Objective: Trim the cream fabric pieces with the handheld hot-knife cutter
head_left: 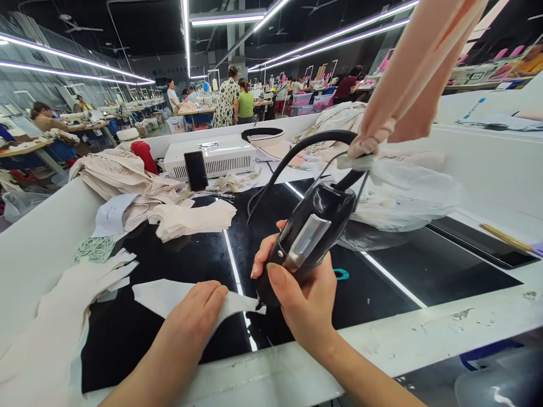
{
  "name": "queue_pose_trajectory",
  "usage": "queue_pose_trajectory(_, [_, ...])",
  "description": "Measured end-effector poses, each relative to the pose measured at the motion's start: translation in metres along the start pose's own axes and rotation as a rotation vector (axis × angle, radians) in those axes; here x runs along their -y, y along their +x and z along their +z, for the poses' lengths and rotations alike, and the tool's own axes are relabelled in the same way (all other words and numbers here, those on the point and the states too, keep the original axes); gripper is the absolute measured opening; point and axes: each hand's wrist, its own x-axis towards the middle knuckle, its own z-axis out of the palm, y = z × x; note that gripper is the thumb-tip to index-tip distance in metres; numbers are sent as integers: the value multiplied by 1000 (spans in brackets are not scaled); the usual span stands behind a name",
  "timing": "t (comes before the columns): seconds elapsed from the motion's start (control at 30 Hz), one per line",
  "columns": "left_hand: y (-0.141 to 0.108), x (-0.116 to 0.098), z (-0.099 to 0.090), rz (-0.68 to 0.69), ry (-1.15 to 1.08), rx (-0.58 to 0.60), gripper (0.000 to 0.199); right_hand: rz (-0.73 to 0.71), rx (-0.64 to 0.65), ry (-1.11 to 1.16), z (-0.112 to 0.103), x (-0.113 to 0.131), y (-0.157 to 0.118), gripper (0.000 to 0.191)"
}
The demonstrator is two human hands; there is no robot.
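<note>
My right hand [303, 294] is wrapped round a black corded hand tool [316, 226] with a silver lever on its side. The tool tilts down to the left, and its small tip meets the narrow right end of a white fabric piece [156, 295]. With its fingers lying flat, my left hand [197, 314] presses this piece onto the glossy black tabletop [178, 260]. A knotted pink fabric strip [392, 96] hangs from above, tied at the tool's thick cord [292, 152]. The fabric under my left palm is hidden.
Cut fabric pieces are stacked at left [193, 219] and front left [63, 322]. Behind them stand a phone [195, 170] and a white vented box [224, 154]. A clear plastic bag [407, 195] lies at right, near a teal ring-shaped item [341, 275]. Several people work farther back.
</note>
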Motion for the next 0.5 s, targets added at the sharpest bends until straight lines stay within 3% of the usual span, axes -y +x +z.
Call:
queue_pose_trajectory(0.27, [5,2,-5,-61,-123,123,44,19,39,22,7,5,-8,31])
queue_pose_trajectory(0.5, [-1,6,-6,-37,-99,162,47,32,41,39,7,7,-10,33])
